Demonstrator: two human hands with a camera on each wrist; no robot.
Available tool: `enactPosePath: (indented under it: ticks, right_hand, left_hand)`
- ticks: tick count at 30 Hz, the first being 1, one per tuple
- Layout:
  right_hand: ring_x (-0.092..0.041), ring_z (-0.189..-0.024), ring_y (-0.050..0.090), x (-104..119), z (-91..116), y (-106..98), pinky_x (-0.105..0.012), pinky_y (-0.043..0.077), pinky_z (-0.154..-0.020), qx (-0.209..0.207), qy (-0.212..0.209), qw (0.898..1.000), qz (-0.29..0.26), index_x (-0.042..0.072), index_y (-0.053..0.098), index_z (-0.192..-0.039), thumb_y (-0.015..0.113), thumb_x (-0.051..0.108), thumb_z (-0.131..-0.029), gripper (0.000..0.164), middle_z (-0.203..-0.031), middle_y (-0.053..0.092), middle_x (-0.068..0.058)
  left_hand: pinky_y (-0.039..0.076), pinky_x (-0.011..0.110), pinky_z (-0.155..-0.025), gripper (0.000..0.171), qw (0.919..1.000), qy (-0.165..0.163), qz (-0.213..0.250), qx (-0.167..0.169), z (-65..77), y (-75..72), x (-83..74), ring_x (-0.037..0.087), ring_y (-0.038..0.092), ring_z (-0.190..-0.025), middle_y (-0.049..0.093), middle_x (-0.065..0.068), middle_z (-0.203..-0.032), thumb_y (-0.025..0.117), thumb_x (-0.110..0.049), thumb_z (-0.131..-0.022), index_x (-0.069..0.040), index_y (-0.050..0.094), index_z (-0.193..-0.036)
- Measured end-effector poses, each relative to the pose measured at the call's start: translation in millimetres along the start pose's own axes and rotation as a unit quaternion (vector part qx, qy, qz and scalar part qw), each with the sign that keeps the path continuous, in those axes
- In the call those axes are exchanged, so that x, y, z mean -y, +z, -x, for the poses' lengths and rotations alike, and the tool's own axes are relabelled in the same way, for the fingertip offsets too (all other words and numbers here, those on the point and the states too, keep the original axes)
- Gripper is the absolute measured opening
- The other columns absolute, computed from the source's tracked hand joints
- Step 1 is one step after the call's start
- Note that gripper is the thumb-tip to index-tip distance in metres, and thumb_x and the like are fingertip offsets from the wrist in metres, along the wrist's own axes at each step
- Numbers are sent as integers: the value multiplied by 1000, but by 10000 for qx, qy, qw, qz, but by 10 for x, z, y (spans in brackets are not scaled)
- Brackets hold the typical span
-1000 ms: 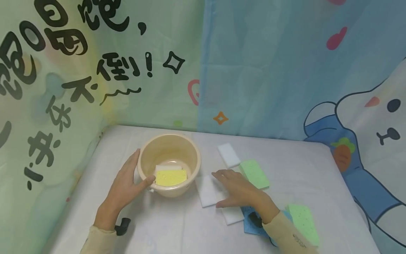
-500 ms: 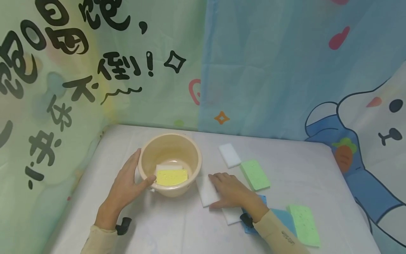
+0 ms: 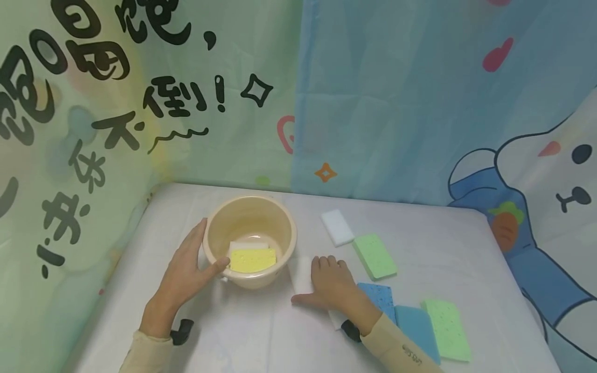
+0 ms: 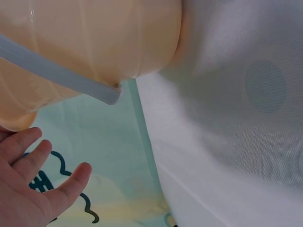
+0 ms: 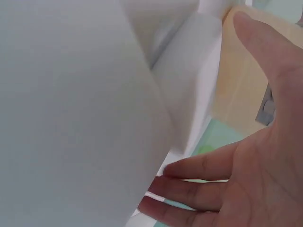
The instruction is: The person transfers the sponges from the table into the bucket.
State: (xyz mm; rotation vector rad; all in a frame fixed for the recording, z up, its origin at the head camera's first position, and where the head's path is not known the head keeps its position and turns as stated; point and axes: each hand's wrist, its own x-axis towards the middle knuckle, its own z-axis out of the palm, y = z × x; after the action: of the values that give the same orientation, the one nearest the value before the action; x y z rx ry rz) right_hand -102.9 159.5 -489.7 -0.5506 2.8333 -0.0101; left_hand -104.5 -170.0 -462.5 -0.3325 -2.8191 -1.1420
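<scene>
A cream bucket [image 3: 249, 230] stands on the table with a yellow sponge [image 3: 253, 260] and a white sponge [image 3: 247, 245] inside. My left hand [image 3: 186, 282] rests against its near left side, thumb at the rim, fingers along the outside wall. In the left wrist view those fingers are extended beside the bucket's wall and its grey handle [image 4: 61, 71]. My right hand [image 3: 331, 287] lies over a white sponge [image 3: 300, 272] right of the bucket, thumb and fingers spread wide apart. Much of that sponge is hidden. Another white sponge [image 3: 337, 319] shows partly beneath the right wrist.
Farther back lie a white sponge [image 3: 338, 228] and a green sponge [image 3: 374, 256]. Right of my right forearm are a speckled blue sponge [image 3: 377, 299], a plain blue sponge [image 3: 416, 329] and a green sponge [image 3: 446, 330]. Printed curtains [image 3: 373, 129] hang behind the white table [image 3: 233, 336].
My right hand has moved left and slightly toward me over the white sponge, its fingers turning to point farther back. More of the blue sponges is uncovered. My left hand stays at the bucket.
</scene>
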Motion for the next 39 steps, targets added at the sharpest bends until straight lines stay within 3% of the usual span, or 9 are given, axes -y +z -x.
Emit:
enactPosePath:
  ticks: [8,13,18,25,29,34,39]
  right_hand:
    - [-28,-80,48,112,37,76,-45,45,-71,-227,299,9989,274,-4,61,-94,61,89,-66,97,-81,52,-13]
    - [-27,-77,48,95,13,85,-43,46,-69,-386,494,9962,607,-2,60,-89,65,80,-72,84,-75,48,-12]
    - [-27,-76,48,-4,5,6,-42,46,-64,-659,614,9949,452,-3,59,-88,74,63,-75,69,-75,47,-11]
    - [-27,-74,48,-229,37,-180,-41,45,-60,-1283,453,9905,-207,0,55,-98,81,43,-78,54,-80,47,-10]
    - [-30,-78,50,-342,67,-312,-44,47,-62,-1361,379,9881,-606,-2,57,-112,83,37,-79,58,-86,51,-12]
    - [-35,-89,53,-448,100,-419,-48,49,-70,-1275,357,9885,-734,-5,56,-128,81,36,-82,67,-101,57,-19]
    - [-43,-102,54,-527,148,-522,-55,48,-82,-1522,235,9829,-1010,-7,55,-131,80,32,-84,66,-115,58,-25]
  left_hand:
    - [25,61,-114,99,10000,15,23,1,6,-5,-7,35,22,-148,23,14,-163,67,-55,-90,-10,16,-161]
    - [26,62,-113,99,9999,113,35,-50,-3,1,-6,36,24,-147,24,14,-162,68,-54,-89,-9,16,-161]
    - [27,62,-113,100,9999,125,71,-59,-7,3,-1,35,24,-147,25,14,-162,69,-53,-89,-12,16,-162]
    - [27,63,-112,99,9999,116,103,-30,-6,-7,-6,35,23,-148,24,14,-162,69,-53,-89,-9,17,-161]
    - [26,63,-113,99,9999,57,85,20,-5,-15,-11,35,23,-148,23,14,-163,67,-54,-90,-11,15,-162]
    - [26,62,-113,99,10000,33,51,28,-8,-18,-22,35,22,-148,23,14,-163,67,-55,-90,-12,15,-162]
    - [26,62,-113,99,10000,30,47,32,-8,-16,-22,35,22,-148,23,13,-163,67,-55,-89,-12,15,-162]
